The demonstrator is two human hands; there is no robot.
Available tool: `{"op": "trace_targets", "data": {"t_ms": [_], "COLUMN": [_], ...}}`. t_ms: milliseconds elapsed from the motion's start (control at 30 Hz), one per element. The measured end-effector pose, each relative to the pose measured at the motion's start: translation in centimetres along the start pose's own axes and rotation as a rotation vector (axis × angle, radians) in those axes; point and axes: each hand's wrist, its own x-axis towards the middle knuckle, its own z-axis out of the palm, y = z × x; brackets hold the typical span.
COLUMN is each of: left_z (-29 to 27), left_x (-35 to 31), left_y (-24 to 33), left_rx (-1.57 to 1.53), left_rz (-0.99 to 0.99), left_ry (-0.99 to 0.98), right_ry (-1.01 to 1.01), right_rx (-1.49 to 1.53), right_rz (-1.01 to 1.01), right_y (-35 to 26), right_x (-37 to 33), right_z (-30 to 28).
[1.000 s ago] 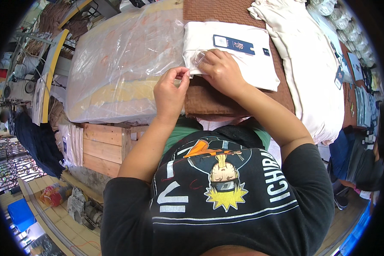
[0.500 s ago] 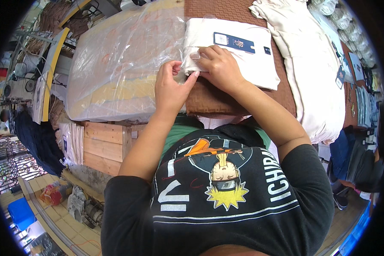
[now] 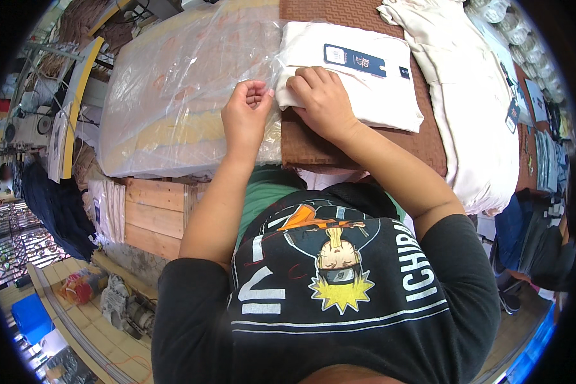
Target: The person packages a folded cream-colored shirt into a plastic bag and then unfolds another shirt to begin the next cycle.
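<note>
A folded white garment (image 3: 371, 102) lies on the brown textured cover, with a dark blue hang tag (image 3: 355, 60) on top and a small dark label (image 3: 404, 73) near its right side. My right hand (image 3: 320, 99) grips its near left corner, fingers curled over the cloth and thumb at the lower edge. Just left of that corner is my left hand (image 3: 246, 115), apart from the garment. Its fingers are curled in and the thumb meets the index finger; whether the pinch holds the edge of the clear plastic film (image 3: 192, 83) cannot be made out.
The plastic film covers a yellowish padded surface on the left. Cream garments (image 3: 473, 115) with a hanging tag lie along the right. A wooden crate (image 3: 152, 214) stands below the left side, and a yellow-edged board (image 3: 82, 109) stands upright at far left.
My left hand has drawn back from the garment's corner, leftward and slightly up. The right hand keeps its grip, shifted a little left. The garment appears slightly farther up and right.
</note>
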Motion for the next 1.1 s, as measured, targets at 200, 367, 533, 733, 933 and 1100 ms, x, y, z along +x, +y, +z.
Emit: {"op": "trace_targets", "data": {"t_ms": [200,367,533,733,933,1100], "left_z": [-0.3,0.1,0.3,0.9,0.0,0.0], "left_x": [-0.9,-1.3,-1.8,-1.8,-1.1,1.3], "left_y": [0.0,0.8,0.7,0.8,1.2,5.3], "left_rx": [0.001,-0.121,-0.028,-0.076,0.331,0.525], "left_rz": [-0.083,-0.043,-0.061,0.019,0.300,0.456], "left_ry": [-0.055,-0.009,-0.017,0.029,-0.061,-0.004], "right_ry": [0.142,0.135,0.121,0.107,-0.080,0.122], "right_rx": [0.028,-0.024,-0.034,-0.075,0.101,0.063], "right_rz": [0.002,0.009,0.078,0.048,0.028,0.430], "right_y": [0.2,0.1,-0.5,-0.2,0.8,5.9], "right_x": [1.0,1.2,1.9,1.8,0.6,-1.9], "right_z": [0.1,1.5,1.6,2.9,-0.7,-8.3]}}
